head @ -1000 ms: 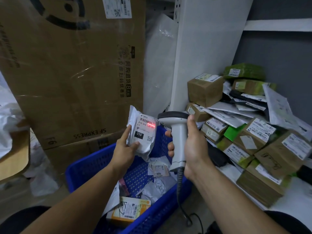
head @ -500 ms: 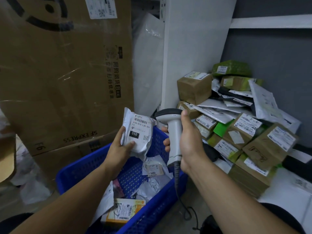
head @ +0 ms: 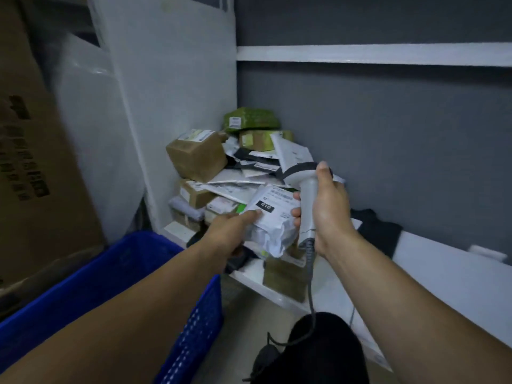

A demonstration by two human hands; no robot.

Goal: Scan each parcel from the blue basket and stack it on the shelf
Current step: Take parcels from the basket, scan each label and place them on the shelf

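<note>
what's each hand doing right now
Left hand: holding the white plastic mailer parcel labelled 010.
Right hand: gripping the grey handheld barcode scanner.

One blue basket (head: 199, 322), one scanner (head: 307, 203)

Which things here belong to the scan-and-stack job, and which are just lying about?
Job: white 010 parcel, gripped by the left hand; scanner, gripped by the right hand; blue basket; shelf; stacked parcels.
Lying about: large cardboard box at left; black cloth on the shelf.
</note>
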